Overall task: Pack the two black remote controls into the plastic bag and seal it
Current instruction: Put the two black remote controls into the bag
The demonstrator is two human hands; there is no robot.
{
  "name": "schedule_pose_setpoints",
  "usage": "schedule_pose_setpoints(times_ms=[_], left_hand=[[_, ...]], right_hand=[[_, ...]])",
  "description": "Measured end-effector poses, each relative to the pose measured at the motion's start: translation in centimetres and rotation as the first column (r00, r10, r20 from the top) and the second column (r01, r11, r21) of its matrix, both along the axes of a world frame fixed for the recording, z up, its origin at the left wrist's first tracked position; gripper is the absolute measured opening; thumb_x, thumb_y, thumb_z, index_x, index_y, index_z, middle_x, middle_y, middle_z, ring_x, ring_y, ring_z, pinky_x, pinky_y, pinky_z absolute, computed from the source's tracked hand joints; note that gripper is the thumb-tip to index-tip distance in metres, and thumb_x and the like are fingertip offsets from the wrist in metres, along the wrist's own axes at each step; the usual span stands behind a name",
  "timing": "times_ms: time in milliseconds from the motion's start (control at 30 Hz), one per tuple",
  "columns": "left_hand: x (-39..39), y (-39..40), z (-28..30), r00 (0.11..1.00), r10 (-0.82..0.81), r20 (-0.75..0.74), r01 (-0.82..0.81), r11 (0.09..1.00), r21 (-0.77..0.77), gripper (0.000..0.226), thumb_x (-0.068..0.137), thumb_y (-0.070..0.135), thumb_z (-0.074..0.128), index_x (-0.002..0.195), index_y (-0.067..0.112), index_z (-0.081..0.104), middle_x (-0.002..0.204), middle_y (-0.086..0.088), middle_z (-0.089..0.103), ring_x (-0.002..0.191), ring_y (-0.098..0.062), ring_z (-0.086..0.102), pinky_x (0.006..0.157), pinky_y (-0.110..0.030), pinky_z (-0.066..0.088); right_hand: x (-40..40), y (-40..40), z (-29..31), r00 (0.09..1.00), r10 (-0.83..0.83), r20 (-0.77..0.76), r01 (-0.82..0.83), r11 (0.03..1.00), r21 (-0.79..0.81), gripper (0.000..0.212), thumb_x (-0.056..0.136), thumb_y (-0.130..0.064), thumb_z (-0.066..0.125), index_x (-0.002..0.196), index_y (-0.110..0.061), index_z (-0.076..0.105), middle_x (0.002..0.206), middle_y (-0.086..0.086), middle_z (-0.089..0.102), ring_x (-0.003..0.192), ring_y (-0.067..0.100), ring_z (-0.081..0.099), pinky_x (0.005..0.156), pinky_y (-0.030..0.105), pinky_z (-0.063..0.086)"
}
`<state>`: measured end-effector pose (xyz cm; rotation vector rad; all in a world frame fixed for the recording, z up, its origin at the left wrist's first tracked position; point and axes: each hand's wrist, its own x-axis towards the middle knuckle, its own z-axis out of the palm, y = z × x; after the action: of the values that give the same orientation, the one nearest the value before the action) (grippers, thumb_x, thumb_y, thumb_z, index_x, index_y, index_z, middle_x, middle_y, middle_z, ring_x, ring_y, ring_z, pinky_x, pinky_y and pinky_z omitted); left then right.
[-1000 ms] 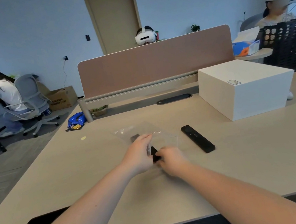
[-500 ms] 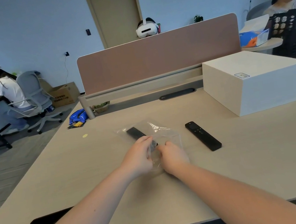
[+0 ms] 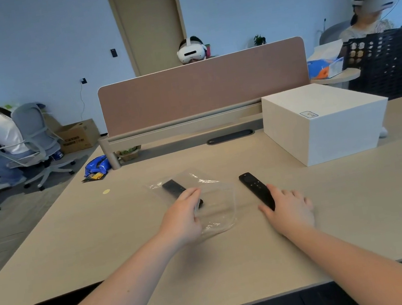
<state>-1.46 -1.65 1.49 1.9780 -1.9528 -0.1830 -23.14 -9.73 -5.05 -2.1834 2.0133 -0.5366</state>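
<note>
Seen from above, looking down at a pale wooden desk (image 3: pixel 359 207). Left hand (image 3: pixel 181 220) resting on the near left edge of a clear plastic bag (image 3: pixel 215 202), fingers curled over its edge. Inside the bag, one black remote (image 3: pixel 174 188), angled away to the left, near end hidden by the hand. To the right, just beside the bag, a second black remote (image 3: pixel 254 187) flat on the desk. Right hand (image 3: pixel 290 210) laid over its near end, fingers spread. Farther back on the right, a white box (image 3: pixel 325 120).
</note>
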Motion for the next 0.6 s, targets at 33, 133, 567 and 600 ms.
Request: schedule_pose_setpoints(times_ms=[33, 133, 567, 600], left_hand=[[-0.1, 0.2, 0.1, 1.000, -0.003, 0.007, 0.004, 1.000, -0.015, 0.067, 0.080, -0.002, 0.044, 0.143, 0.016, 0.031, 0.151, 0.008, 0.028, 0.137, -0.014, 0.032, 0.104, -0.025, 0.038], [-0.4, 0.5, 0.5, 0.999, -0.014, 0.029, 0.015, 0.999, -0.038, 0.068, 0.084, 0.001, 0.044, 0.146, 0.018, 0.024, 0.154, 0.009, 0.022, 0.139, -0.013, 0.029, 0.106, -0.025, 0.035], [-1.4, 0.5, 0.7, 0.999, 0.050, -0.002, -0.050, 0.995, 0.082, 0.082, 0.080, 0.007, 0.053, 0.149, 0.013, 0.008, 0.157, 0.005, 0.005, 0.138, -0.017, 0.030, 0.100, -0.033, 0.044], [-1.4, 0.4, 0.7, 0.998, 0.062, -0.011, -0.061, 0.996, 0.069, 0.081, 0.080, 0.007, 0.052, 0.149, 0.013, 0.009, 0.157, 0.004, 0.006, 0.138, -0.017, 0.030, 0.100, -0.032, 0.043]], right_hand=[[-0.2, 0.0, -0.1, 1.000, 0.005, -0.007, -0.005, 1.000, -0.022, 0.047, 0.091, -0.046, 0.045, 0.133, -0.027, 0.039, 0.121, 0.002, 0.061, 0.115, 0.026, 0.048, 0.091, 0.038, 0.038], [-0.3, 0.0, 0.2, 0.998, 0.028, 0.063, -0.023, 0.997, -0.075, 0.035, 0.093, -0.031, 0.045, 0.127, -0.019, 0.048, 0.112, 0.006, 0.065, 0.106, 0.029, 0.052, 0.084, 0.035, 0.043], [-0.1, 6.8, 7.8, 0.714, 0.378, 0.590, -0.217, 0.920, -0.327, 0.024, 0.085, -0.017, 0.064, 0.110, -0.020, 0.066, 0.088, -0.010, 0.062, 0.092, 0.012, 0.054, 0.082, 0.019, 0.038], [-0.3, 7.6, 8.0, 0.725, 0.402, 0.559, -0.240, 0.909, -0.342, 0.023, 0.084, -0.016, 0.065, 0.107, -0.019, 0.067, 0.084, -0.012, 0.060, 0.088, 0.011, 0.054, 0.078, 0.017, 0.039]])
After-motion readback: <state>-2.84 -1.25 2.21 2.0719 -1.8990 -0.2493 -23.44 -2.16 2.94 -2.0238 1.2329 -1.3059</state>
